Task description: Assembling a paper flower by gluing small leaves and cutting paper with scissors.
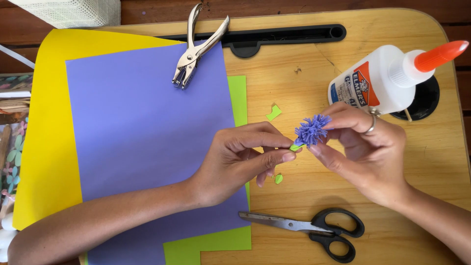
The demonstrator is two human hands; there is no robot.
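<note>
Far left I see dark wooden slats under the board, some patterned clutter at the edge, partly cut off, and a white mesh thing (73, 12) at top left. On the slats sits a light wooden tabletop (294, 93) with rounded corners and a black slot (289, 34) along its far edge. A yellow paper sheet (41, 137) lies on its left part, a purple sheet (142, 127) lies on top of that, and a green sheet (216, 243) peeks out under the purple one at right and bottom. A metal hole punch (196, 49) rests on the purple sheet's top corner.

My left hand (235, 159) comes in across the purple sheet, thumb and forefinger pinched narrow on the small green stem (296, 145) of a purple fringed paper flower (311, 130). The flower is held in the air above the tabletop's middle, between both hands. Two green scraps (274, 113) lie near, one above and one below the left hand.

My right hand (368, 152), ring on one finger, has its fingertips closed on the flower's fringe from the right. Black-handled scissors (314, 228) lie closed below the hands. A white glue bottle (387, 78) with an orange cap lies on its side at upper right, partly over a round black recess (424, 105).
</note>
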